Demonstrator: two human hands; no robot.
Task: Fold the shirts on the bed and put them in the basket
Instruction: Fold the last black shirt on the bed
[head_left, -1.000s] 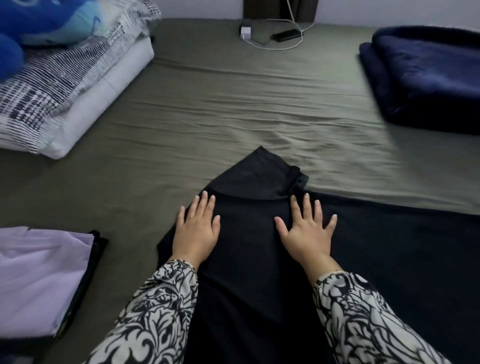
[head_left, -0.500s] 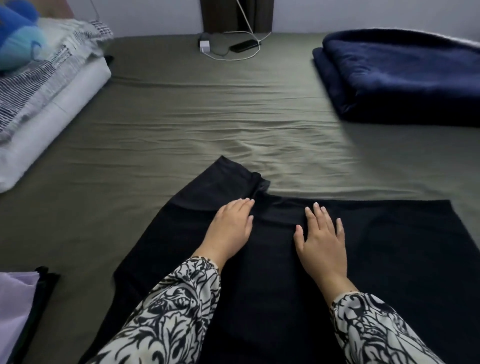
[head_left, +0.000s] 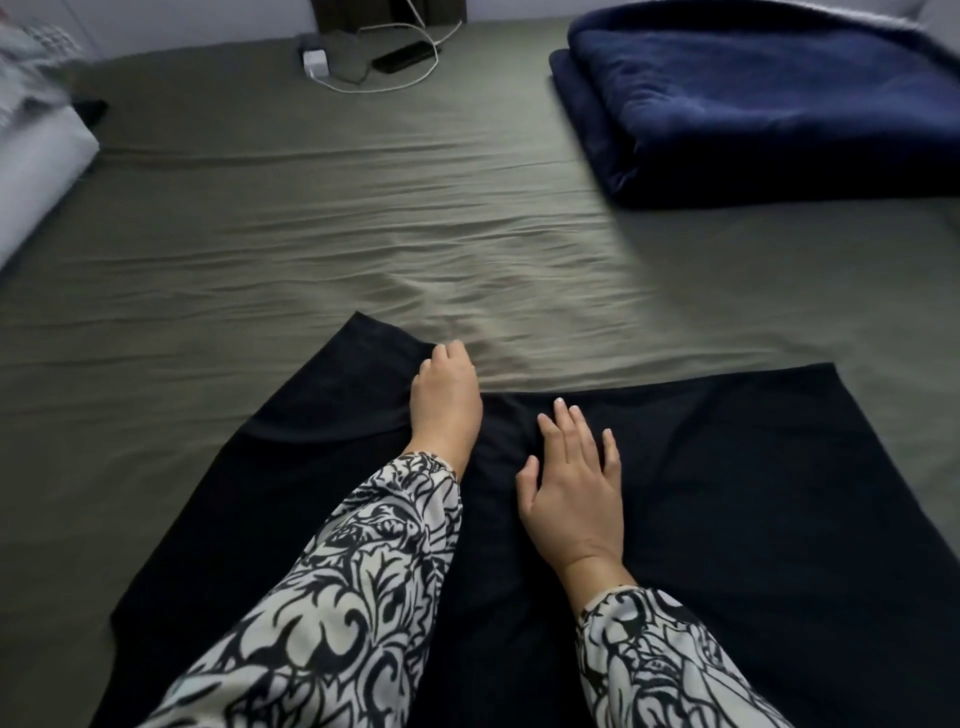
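Roughly: black shirt (head_left: 727, 519) flat on bed (head_left: 363, 218), long axis left-right, left hand (head_left: 447, 400) nearer the folded sleeve (head_left: 353, 374), fingers curled at its edge, grip unclear, right hand (head_left: 576, 488) flat, fingers straight mid-shirt.

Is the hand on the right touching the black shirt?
Touching. The head view shows the right hand lying flat on the black shirt, fingers straight against the cloth, with no gap showing beneath them.
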